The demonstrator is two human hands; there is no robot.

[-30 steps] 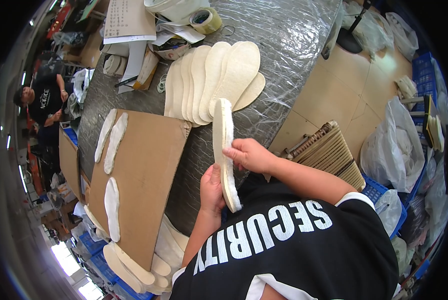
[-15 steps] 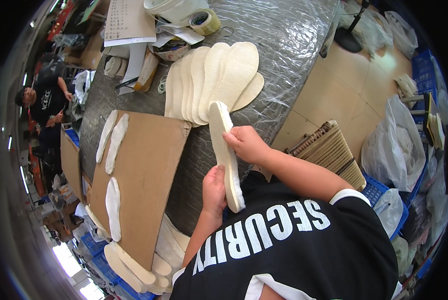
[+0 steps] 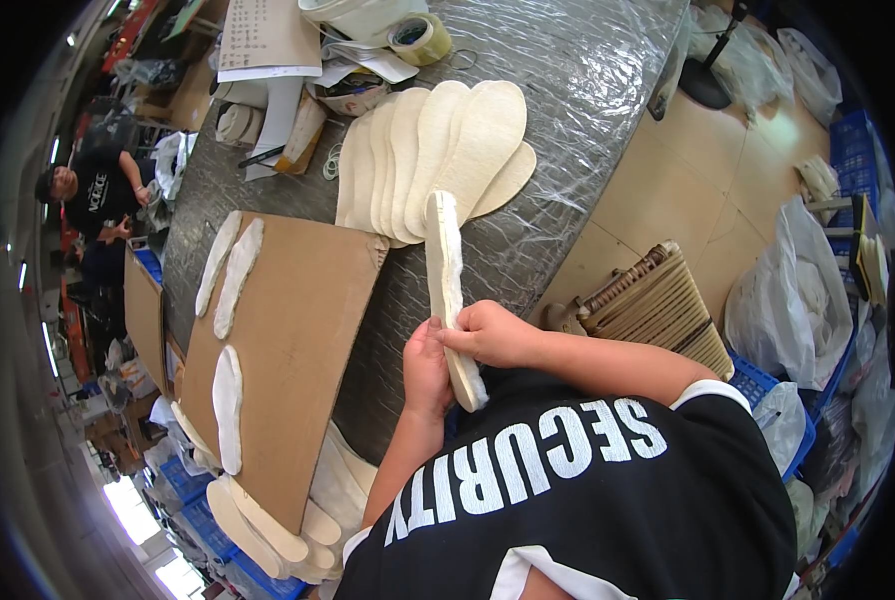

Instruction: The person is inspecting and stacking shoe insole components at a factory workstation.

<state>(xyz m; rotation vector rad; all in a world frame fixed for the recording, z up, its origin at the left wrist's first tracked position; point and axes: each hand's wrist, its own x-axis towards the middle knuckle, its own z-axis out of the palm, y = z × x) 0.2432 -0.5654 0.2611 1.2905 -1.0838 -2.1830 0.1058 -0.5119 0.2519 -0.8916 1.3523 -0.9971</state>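
Observation:
A cream insole with a white fluffy layer along its edge (image 3: 444, 260) is held upright between my hands, seen nearly edge-on. My left hand (image 3: 429, 366) grips its lower half from the left, thumb up. Closed on the same part from the right is my right hand (image 3: 493, 335), its fingers meeting the left thumb. Just beyond the insole's far tip, a fanned row of cream insoles (image 3: 458, 150) lies on the plastic-covered table (image 3: 528, 245). On a brown cardboard sheet (image 3: 293, 330) to the left rest several narrow white fluffy insoles (image 3: 228, 410).
More cream insoles (image 3: 258, 525) are stacked under the cardboard's near end. Papers (image 3: 270, 40), a tape roll (image 3: 420, 40) and a white tub (image 3: 358, 20) crowd the table's far side. A woven stool (image 3: 658, 310) stands at right, near bagged goods (image 3: 793, 290). Another person (image 3: 103, 190) is far left.
My right hand has slid down the insole's edge toward me, meeting my left hand. The insole has turned more edge-on, showing more white fluff.

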